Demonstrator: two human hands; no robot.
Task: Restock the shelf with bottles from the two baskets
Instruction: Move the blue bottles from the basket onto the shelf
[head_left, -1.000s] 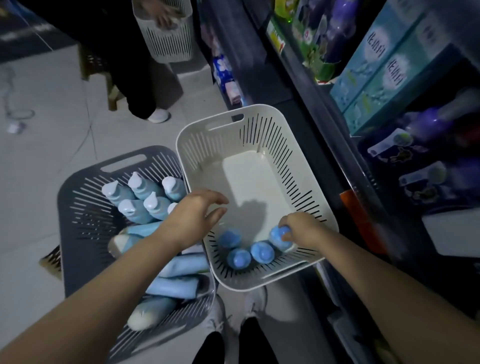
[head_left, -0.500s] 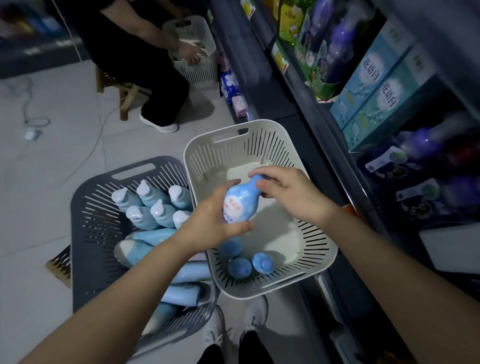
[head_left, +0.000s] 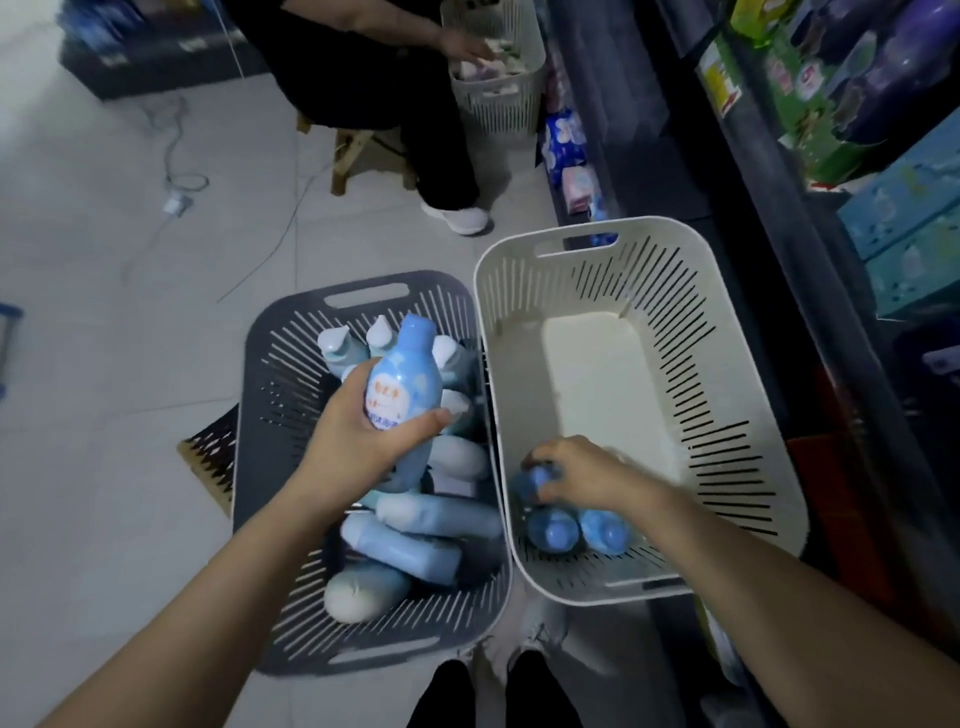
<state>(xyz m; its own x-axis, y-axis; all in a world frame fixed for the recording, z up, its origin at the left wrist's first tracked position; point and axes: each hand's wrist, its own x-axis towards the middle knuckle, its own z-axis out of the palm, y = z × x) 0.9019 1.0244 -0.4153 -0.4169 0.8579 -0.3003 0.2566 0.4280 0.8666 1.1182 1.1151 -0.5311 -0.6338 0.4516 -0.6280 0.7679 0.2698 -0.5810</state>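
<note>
My left hand grips a blue-capped bottle upright above the grey basket, which holds several pale blue bottles with white caps. My right hand is down in the white basket, its fingers closed on the cap of another blue bottle. Two more blue-capped bottles stand beside it at the basket's near end. The shelf rises on the right.
A seated person in black reaches into a third white basket at the back, on a wooden stool. A cable and plug lie on the tiled floor. Boxes and purple bottles fill the shelf. My feet are below the baskets.
My right hand passed the blue bottle to my left hand, which carried it left over the grey basket. My right hand went back down into the white basket onto another bottle.
</note>
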